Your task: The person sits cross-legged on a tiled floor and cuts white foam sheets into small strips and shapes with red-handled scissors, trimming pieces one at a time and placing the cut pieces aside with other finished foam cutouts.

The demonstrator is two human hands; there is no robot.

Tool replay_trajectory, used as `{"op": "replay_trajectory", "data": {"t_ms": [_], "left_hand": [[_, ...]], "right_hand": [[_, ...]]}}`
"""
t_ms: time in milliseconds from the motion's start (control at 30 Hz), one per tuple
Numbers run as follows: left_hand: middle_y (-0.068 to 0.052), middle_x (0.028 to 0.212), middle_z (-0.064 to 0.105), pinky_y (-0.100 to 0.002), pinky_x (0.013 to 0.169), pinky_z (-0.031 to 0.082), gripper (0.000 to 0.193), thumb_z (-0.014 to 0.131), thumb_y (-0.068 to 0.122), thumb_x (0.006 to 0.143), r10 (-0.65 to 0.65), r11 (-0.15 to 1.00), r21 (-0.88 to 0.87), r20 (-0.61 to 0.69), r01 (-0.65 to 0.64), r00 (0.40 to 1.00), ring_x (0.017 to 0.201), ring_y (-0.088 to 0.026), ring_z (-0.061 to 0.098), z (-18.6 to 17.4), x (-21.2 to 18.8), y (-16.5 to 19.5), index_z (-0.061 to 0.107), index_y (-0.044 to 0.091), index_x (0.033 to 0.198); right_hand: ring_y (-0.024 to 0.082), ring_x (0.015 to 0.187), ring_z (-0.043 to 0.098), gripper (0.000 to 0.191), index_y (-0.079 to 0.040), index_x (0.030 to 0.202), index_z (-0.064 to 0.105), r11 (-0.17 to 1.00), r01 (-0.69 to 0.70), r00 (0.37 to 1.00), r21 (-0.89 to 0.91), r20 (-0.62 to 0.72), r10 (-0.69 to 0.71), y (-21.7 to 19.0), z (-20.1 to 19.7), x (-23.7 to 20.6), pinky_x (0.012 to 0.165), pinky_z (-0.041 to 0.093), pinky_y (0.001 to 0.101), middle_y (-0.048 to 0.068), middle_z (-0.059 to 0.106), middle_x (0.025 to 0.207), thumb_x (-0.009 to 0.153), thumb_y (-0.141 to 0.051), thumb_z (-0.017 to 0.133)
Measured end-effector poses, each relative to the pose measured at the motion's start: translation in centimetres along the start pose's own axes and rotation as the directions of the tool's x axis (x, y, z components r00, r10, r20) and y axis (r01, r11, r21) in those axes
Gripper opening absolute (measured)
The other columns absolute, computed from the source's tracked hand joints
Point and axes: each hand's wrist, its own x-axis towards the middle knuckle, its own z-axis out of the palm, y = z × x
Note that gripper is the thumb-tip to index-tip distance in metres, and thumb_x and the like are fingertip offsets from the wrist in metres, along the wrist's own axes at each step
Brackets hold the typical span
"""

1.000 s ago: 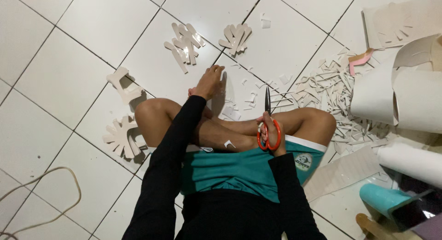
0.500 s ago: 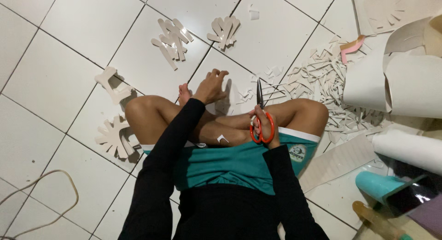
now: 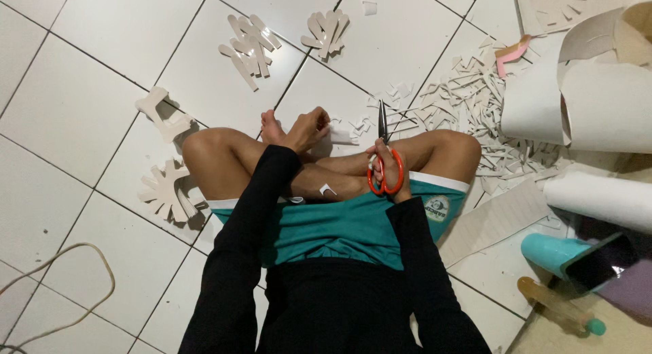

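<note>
I sit cross-legged on a white tiled floor. My right hand [image 3: 388, 165] grips orange-handled scissors [image 3: 384, 165], blades closed and pointing away from me over my shin. My left hand [image 3: 309, 128] reaches past my foot and pinches a small white cut piece [image 3: 341, 135] lying just beyond my knees. A small white scrap [image 3: 327, 189] rests on my leg between the two forearms.
Pale foam cut-out shapes lie around: two piles ahead [image 3: 250, 47] [image 3: 327, 30], two at the left [image 3: 163, 114] [image 3: 166, 191]. A heap of white offcuts [image 3: 475, 103] spreads at the right beside rolled white sheets [image 3: 598, 103]. A cord [image 3: 61, 286] loops at lower left; a teal holder with a phone [image 3: 577, 259] at lower right.
My left hand has drawn back toward my foot and closed on a white piece. The view has shifted, with the floor cut-outs sliding up the frame. The scissors stay held in the same place.
</note>
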Motion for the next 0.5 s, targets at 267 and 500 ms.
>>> {"op": "replay_trajectory", "data": {"t_ms": [267, 500], "left_hand": [[-0.006, 0.096, 0.067, -0.026, 0.072, 0.061, 0.040, 0.067, 0.008, 0.095, -0.179, 0.899, -0.422, -0.112, 0.116, 0.977, 0.081, -0.012, 0.075, -0.3, -3.0, 1.9, 0.056, 0.002, 0.132], [-0.006, 0.105, 0.070, -0.029, 0.087, 0.060, 0.037, 0.072, 0.002, 0.091, -0.079, 0.889, -0.450, -0.341, -0.089, 0.937, 0.101, -0.015, 0.071, -0.2, -8.0, 6.4, 0.065, 0.002, 0.128]], "right_hand": [[0.005, 0.041, 0.039, 0.050, 0.001, 0.101, 0.065, 0.999, 0.037, 0.999, -0.039, -0.035, -0.039, 0.6, 0.7, -1.7, 0.039, 0.033, 0.0235, -0.004, 0.043, 0.058, 0.104, -0.048, 0.056], [0.005, 0.043, 0.042, 0.059, 0.001, 0.109, 0.068, 0.969, 0.104, 0.994, -0.226, -0.003, -0.108, 0.5, 2.4, -7.6, 0.040, 0.033, 0.0221, -0.003, 0.045, 0.060, 0.104, -0.054, 0.050]]}}
